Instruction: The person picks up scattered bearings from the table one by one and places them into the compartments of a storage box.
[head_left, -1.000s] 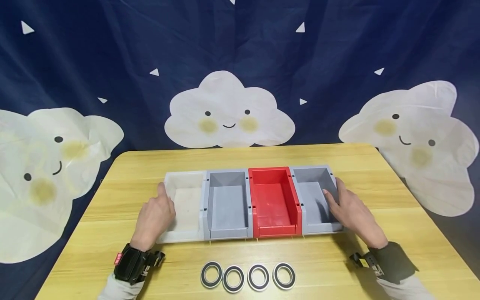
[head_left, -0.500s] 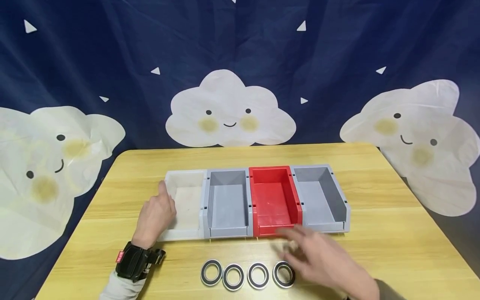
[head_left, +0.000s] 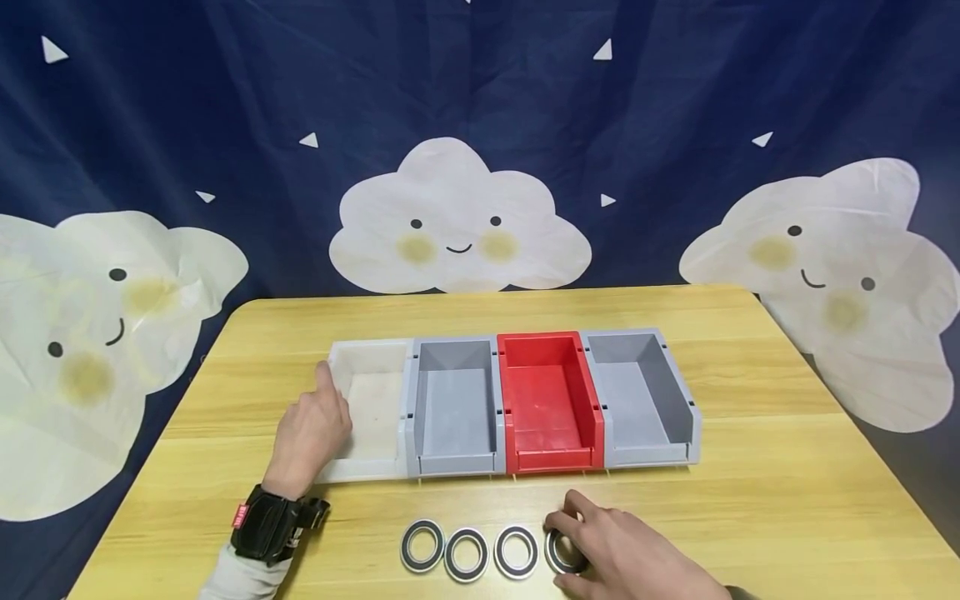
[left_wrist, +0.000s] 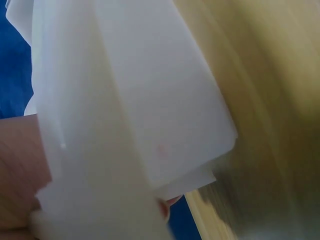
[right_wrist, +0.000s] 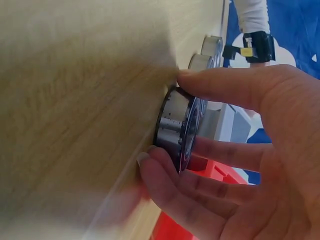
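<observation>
While the left hand (head_left: 309,433) rests against the outer wall of the white bin (head_left: 369,408), its fingers lying fairly straight along that wall, the right hand (head_left: 622,552) sits in front of the red bin (head_left: 551,404) with thumb and fingers curled round the rightmost bearing ring (head_left: 562,550). That ring lies flat on the wooden table (head_left: 787,492), last in a row of four, just beside the third ring (head_left: 516,552). Two grey bins (head_left: 456,408) flank the red bin.

Seen from the left wrist, the white bin (left_wrist: 130,115) fills the frame and a fingertip (left_wrist: 167,206) peeks from under its edge; how the other fingers lie cannot be told.

From the right wrist, the bearing ring (right_wrist: 179,127) is pinched at its rim between thumb (right_wrist: 225,85) and fingers (right_wrist: 170,185), and it looks to be touching the table.

Judging by the shallow rim grip, the smooth metal could slip free, and it might knock the neighbouring ring out of line. A red tag on the left wrist strap (head_left: 266,521) carries writing too small to read.
</observation>
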